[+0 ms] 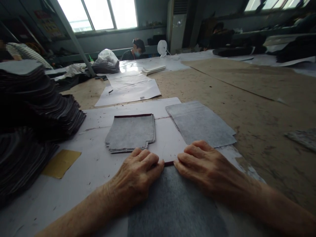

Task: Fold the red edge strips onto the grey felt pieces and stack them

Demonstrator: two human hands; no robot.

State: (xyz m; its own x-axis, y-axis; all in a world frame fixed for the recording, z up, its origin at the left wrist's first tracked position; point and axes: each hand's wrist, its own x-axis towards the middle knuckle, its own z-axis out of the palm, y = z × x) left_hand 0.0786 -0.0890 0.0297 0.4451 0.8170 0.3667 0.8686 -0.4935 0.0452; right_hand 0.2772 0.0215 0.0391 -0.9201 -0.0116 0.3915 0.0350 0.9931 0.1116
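Note:
A grey fabric piece lies on the white paper in front of me, its far edge showing a narrow dark maroon strip. My left hand presses on that edge from the left, fingers curled and thumb at the strip. On the other side my right hand grips the same edge, its fingers bent together. Just beyond my left hand sits a small stack of grey fabric pieces, the top one with a maroon edge. A second stack of grey pieces lies beyond my right hand.
Tall piles of dark fabric pieces stand at the left, with a yellowish card beside them. White sheets and a small white fan are farther back. A person sits across the table; another's striped sleeve shows at left.

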